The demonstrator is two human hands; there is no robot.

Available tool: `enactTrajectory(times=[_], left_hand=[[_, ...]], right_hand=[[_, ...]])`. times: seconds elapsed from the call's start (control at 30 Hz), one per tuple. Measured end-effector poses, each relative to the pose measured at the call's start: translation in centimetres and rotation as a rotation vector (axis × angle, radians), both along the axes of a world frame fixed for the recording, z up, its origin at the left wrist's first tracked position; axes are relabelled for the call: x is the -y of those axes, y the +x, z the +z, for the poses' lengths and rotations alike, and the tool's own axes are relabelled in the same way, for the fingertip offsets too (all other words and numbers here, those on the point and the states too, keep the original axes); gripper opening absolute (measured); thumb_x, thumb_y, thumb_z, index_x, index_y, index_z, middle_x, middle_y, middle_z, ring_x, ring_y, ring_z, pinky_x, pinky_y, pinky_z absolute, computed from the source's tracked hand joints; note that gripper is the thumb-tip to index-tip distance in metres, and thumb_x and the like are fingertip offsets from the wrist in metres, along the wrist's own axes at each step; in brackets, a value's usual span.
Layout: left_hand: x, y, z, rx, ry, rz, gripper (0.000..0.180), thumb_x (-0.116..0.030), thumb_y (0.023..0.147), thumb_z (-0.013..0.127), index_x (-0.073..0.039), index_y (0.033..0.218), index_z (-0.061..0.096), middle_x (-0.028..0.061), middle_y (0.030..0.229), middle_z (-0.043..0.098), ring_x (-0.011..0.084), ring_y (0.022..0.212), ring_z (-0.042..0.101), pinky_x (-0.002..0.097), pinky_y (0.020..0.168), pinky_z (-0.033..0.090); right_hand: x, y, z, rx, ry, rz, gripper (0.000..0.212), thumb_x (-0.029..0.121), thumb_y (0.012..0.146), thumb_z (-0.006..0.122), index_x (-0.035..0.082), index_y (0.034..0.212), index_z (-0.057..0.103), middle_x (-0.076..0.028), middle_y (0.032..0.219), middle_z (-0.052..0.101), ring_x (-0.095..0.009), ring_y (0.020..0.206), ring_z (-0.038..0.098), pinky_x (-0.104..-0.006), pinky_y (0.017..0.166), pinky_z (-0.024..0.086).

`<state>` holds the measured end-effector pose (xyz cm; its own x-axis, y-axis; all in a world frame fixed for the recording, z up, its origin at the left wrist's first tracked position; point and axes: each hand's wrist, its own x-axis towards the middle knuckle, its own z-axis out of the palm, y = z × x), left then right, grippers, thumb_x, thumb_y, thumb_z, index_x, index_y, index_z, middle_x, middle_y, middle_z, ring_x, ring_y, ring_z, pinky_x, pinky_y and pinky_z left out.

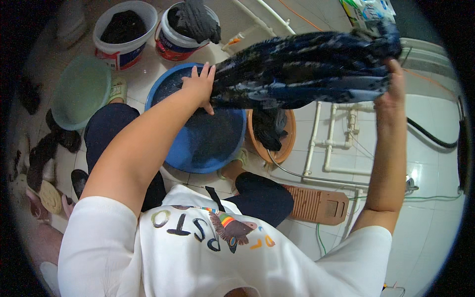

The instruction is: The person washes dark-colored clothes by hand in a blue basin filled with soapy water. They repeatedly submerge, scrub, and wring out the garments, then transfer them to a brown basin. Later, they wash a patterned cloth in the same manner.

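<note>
A dark garment (302,69) with a blue, black and white pattern stretches nearly level between my two arms; it looks wet, and its kind cannot be told. My right hand (393,84) is closed around its bunched right end, up and out to the right. At the other end, my left hand (199,89) has its fingers spread, its edge against the cloth. Below that hand stands a blue basin (190,166) of dark water, partly covered by my left forearm. Right of it, an orange basin (290,141) with dark clothes (269,128) is partly hidden by the garment.
Two white buckets (143,47) (213,15) of dark cloth stand at the far left. A pale green basin (79,94) is nearer. A brown washboard (316,204) lies by my right knee. White pipes (316,143) and a hose (307,175) run along the right.
</note>
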<state>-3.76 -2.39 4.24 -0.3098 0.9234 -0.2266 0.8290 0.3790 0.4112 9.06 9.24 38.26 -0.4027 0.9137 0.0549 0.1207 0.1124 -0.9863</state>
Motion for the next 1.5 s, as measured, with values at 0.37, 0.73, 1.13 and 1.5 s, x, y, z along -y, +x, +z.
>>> enactTrajectory(times=[0.37, 0.73, 1.13, 1.5], left_hand=[[-5.3, 4.8, 0.3, 0.585, 0.641, 0.306, 0.046, -0.034, 0.066, 0.064, -0.011, 0.105, 0.056, 0.0139, 0.102, 0.057, 0.0296, 0.098, 0.053, 0.0469, 0.085, 0.036], [-7.5, 4.0, -0.5, 2.282, 0.342, 0.488, 0.031, -0.018, 0.086, 0.041, 0.001, 0.109, 0.048, 0.0163, 0.101, 0.058, 0.0271, 0.086, 0.058, 0.0414, 0.075, 0.047], [-2.0, 8.2, 4.3, 2.43, 0.027, 0.547, 0.041, -0.028, 0.09, 0.023, -0.006, 0.117, 0.045, 0.0131, 0.117, 0.051, 0.027, 0.108, 0.046, 0.0402, 0.094, 0.034], [-0.2, 6.0, 1.9, 2.38, 0.16, 0.471, 0.03, -0.021, 0.087, 0.038, -0.003, 0.103, 0.055, 0.0103, 0.098, 0.06, 0.0227, 0.085, 0.059, 0.0354, 0.082, 0.045]], right_hand=[[5.4, 9.9, 5.4, -0.132, 0.089, 0.407, 0.036, 0.029, 0.086, 0.039, 0.006, 0.111, 0.051, -0.016, 0.112, 0.052, -0.031, 0.107, 0.047, -0.0459, 0.091, 0.04], [-4.8, 25.6, -27.0, -0.052, -0.743, -0.267, 0.034, 0.022, 0.071, 0.061, 0.009, 0.101, 0.052, -0.008, 0.1, 0.055, -0.028, 0.098, 0.049, -0.0519, 0.086, 0.037], [6.0, 9.4, -41.5, -0.891, -1.271, 0.097, 0.063, 0.041, 0.071, 0.064, 0.012, 0.122, 0.042, -0.01, 0.126, 0.042, -0.028, 0.115, 0.038, -0.0447, 0.094, 0.032], [-0.1, 11.6, -37.6, -0.607, -0.884, -0.181, 0.051, 0.036, 0.075, 0.06, 0.011, 0.117, 0.047, -0.01, 0.122, 0.046, -0.028, 0.112, 0.041, -0.0411, 0.094, 0.033]])
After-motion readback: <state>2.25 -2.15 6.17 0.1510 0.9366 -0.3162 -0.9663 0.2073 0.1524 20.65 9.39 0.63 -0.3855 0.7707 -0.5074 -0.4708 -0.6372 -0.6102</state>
